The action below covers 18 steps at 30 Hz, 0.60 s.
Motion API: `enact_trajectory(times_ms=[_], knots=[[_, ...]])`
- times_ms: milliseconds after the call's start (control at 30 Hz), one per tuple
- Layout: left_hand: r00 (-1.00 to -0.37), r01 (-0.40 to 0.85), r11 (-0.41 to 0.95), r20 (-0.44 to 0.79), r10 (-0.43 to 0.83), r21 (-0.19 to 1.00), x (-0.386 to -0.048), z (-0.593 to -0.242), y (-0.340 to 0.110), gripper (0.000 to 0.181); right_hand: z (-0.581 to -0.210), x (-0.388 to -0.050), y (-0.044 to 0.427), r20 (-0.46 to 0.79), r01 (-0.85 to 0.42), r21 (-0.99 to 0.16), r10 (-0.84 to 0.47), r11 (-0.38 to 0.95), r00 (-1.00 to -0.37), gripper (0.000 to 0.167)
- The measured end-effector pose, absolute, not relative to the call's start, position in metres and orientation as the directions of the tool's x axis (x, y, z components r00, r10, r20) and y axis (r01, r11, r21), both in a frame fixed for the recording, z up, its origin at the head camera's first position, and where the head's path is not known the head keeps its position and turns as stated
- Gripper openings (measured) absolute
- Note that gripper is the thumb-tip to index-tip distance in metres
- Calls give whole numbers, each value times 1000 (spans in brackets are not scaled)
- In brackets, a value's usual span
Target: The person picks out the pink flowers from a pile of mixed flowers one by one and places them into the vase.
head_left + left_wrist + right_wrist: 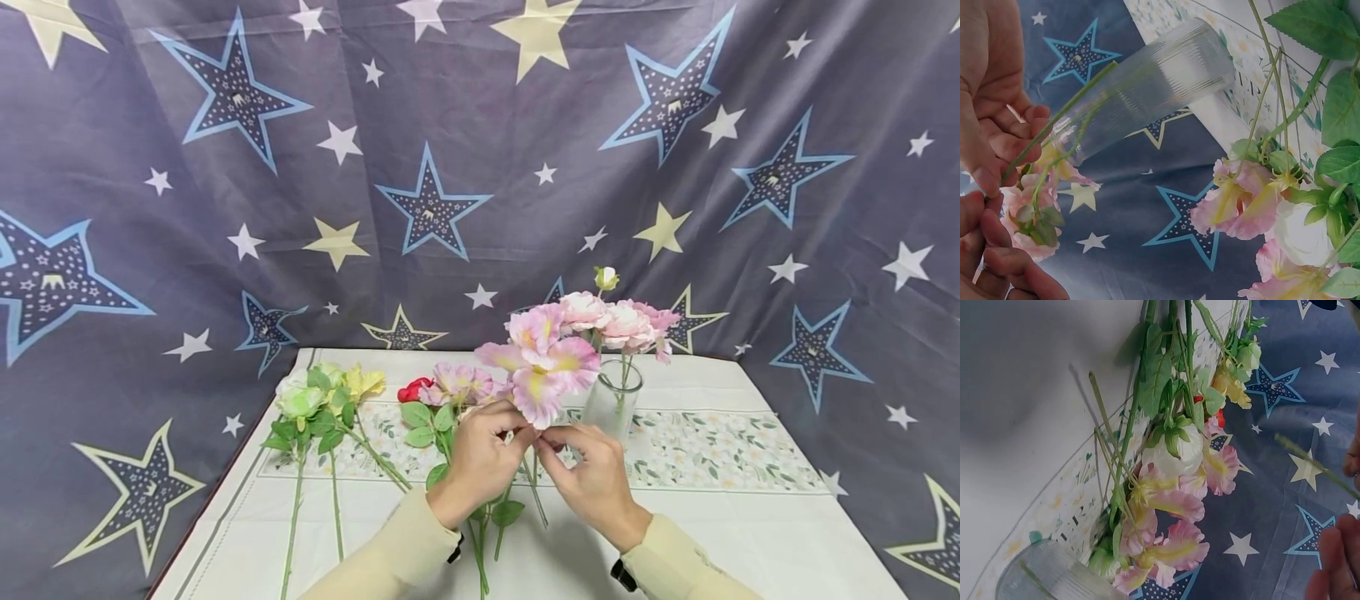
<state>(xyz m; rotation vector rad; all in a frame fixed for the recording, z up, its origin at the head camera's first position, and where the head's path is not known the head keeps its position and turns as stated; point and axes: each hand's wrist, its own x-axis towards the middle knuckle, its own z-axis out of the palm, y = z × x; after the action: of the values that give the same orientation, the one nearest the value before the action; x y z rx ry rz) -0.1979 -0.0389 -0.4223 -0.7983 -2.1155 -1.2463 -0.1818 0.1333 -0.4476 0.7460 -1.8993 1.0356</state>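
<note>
Both hands meet in front of the glass vase [613,404]. My left hand [480,454] pinches a thin green stem [1063,115] just below a pink-and-yellow flower [542,371]; my right hand [592,479] pinches it too, fingertips close to the left ones. In the left wrist view, the right hand [997,94] is above the left hand [1007,256]. The right wrist view shows the stem [1316,461] and fingers of the left hand [1352,453] and right hand [1338,559] at its edge. Pink blooms [628,323] stand in the vase.
Left on the white tablecloth [735,533] lie a pale green rose [300,400] and a yellow flower [363,382]. Beside my left hand lie a red rose [414,389], pink flowers [459,384] and leafy stems. A floral runner [720,450] crosses the table before a star-patterned cloth [450,108].
</note>
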Motion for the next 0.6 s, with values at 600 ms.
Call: enact_trajectory(times_ms=[600], knots=[[-680, 709, 464, 689, 251, 531, -198, -424, -38, 9, -453, -180, 135, 870, -779, -401, -66, 482, -488, 17]])
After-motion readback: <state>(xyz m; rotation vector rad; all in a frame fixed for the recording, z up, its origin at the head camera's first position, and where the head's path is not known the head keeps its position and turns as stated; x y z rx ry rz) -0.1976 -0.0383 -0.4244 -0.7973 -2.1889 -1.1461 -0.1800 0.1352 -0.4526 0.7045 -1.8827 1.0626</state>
